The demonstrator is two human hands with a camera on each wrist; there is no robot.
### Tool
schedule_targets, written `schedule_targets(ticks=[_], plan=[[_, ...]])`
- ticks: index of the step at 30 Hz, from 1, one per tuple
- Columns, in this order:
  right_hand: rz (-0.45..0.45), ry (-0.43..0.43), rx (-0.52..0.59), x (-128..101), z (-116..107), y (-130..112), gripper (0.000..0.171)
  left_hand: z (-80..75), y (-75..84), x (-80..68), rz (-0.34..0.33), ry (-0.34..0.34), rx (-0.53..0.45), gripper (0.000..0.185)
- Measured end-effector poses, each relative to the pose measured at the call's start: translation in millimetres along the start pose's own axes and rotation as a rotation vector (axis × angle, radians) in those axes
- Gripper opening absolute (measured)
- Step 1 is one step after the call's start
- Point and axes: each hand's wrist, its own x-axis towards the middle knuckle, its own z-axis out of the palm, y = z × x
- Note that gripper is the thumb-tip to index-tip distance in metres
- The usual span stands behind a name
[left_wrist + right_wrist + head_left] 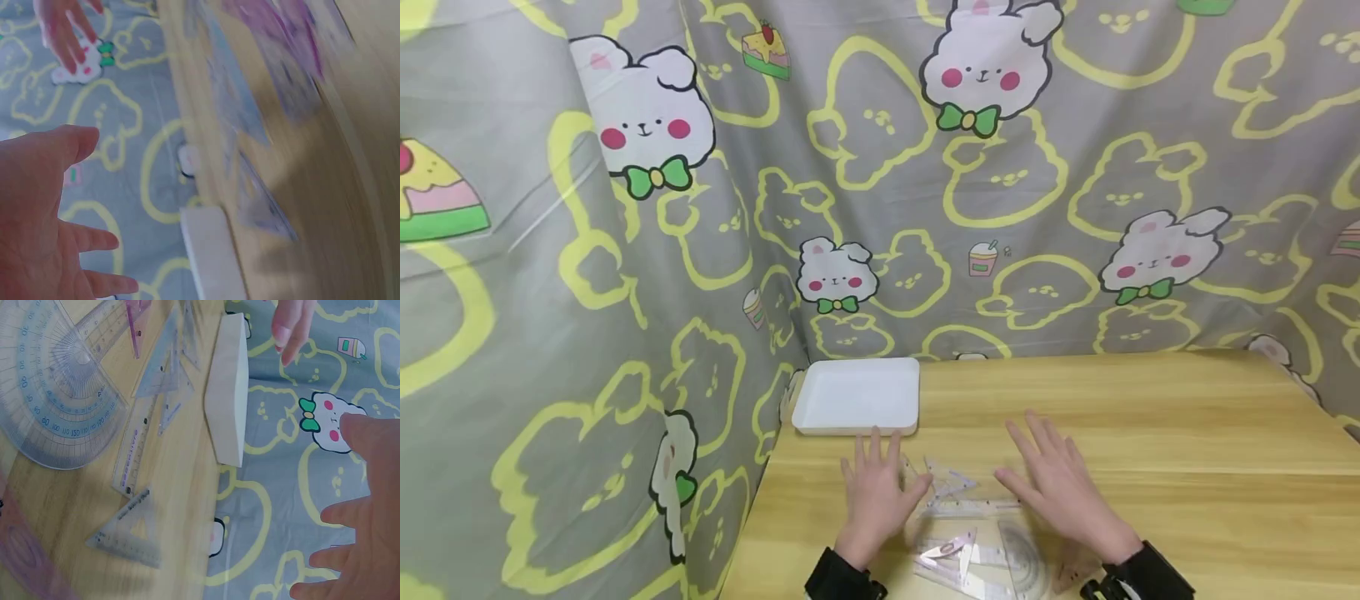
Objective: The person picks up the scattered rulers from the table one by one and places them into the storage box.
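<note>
Left hand: the left hand (pixel 874 492) hovered palm down over the counter (pixel 1150 433) near its left edge, fingers straight and spread, gripping nothing.
Right hand: the right hand (pixel 1060 487) was held flat beside it, fingers splayed and pointing toward the far edge, also holding nothing.
Drawing tools: a loose pile of clear plastic drawing tools (pixel 970 521) lay between and below the two hands, close to the near edge of the counter.
Straight ruler: a clear straight ruler (pixel 977 507) lay with its long axis running left to right, between the hands.
Protractor: a half-round protractor (pixel 1026 562) sat nearest the near edge, under the right wrist; in the right wrist view (pixel 53 400) its straight side touched a longer ruler.
Set squares: small triangular set squares (pixel 943 479) pointed toward the far edge, just beside the left hand's fingertips.
Tray: a white rectangular tray (pixel 857 396) stood at the far left corner of the counter, just beyond the left hand.
Backdrop: a grey cloth printed with rabbits (pixel 985 71) hung behind and to the left.
</note>
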Motion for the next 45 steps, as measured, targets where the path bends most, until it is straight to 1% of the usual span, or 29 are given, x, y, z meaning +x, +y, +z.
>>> schedule_targets(ticks=[3,9,12,15,18,20,23,26,29,31,34,38,40,45], plan=[[-0.001,-0.015,0.011,8.0,8.4,3.5,0.076,1.0,-15.4,7.0,-0.026,0.000,-0.004,0.083],[-0.005,0.004,0.022,29.0,23.2,7.9,0.074,0.1,-45.4,29.8,-0.051,0.021,0.026,0.084],[-0.011,0.004,0.042,41.4,32.3,9.7,0.073,0.9,-60.5,41.3,-0.094,0.024,0.030,0.084],[-0.023,0.015,0.061,55.7,43.6,10.4,0.071,0.0,-76.1,53.1,-0.138,0.046,0.015,0.081],[-0.048,0.033,0.068,69.6,56.3,8.5,0.069,-5.2,-91.9,61.7,-0.173,0.063,-0.034,0.081],[-0.064,0.043,0.072,78.5,64.8,7.2,0.069,-9.3,-102.4,66.6,-0.192,0.067,-0.064,0.081],[-0.080,0.039,0.076,90.4,77.5,4.6,0.069,-12.8,-119.1,72.9,-0.222,0.060,-0.068,0.079],[-0.084,0.023,0.098,101.3,89.2,0.9,0.069,-12.0,-135.5,76.9,-0.265,0.036,-0.050,0.075],[-0.083,0.005,0.133,112.1,100.8,-3.4,0.068,-10.3,-149.6,80.2,-0.285,0.034,-0.060,0.069],[-0.081,0.010,0.176,118.2,108.9,-7.1,0.067,-7.6,-159.1,83.2,-0.275,0.045,-0.093,0.067],[-0.087,0.026,0.254,127.3,122.7,-13.1,0.065,-4.5,-171.3,87.6,-0.225,0.066,-0.194,0.065],[-0.085,0.060,0.380,137.5,143.6,-19.4,0.062,0.5,-184.6,95.9,-0.182,0.052,-0.335,0.065],[-0.058,0.063,0.438,140.9,153.0,-21.1,0.063,2.3,-188.8,100.3,-0.185,0.041,-0.376,0.066],[0.056,0.030,0.569,151.4,168.0,-22.1,0.069,5.5,-193.8,109.4,-0.249,0.011,-0.446,0.067]])
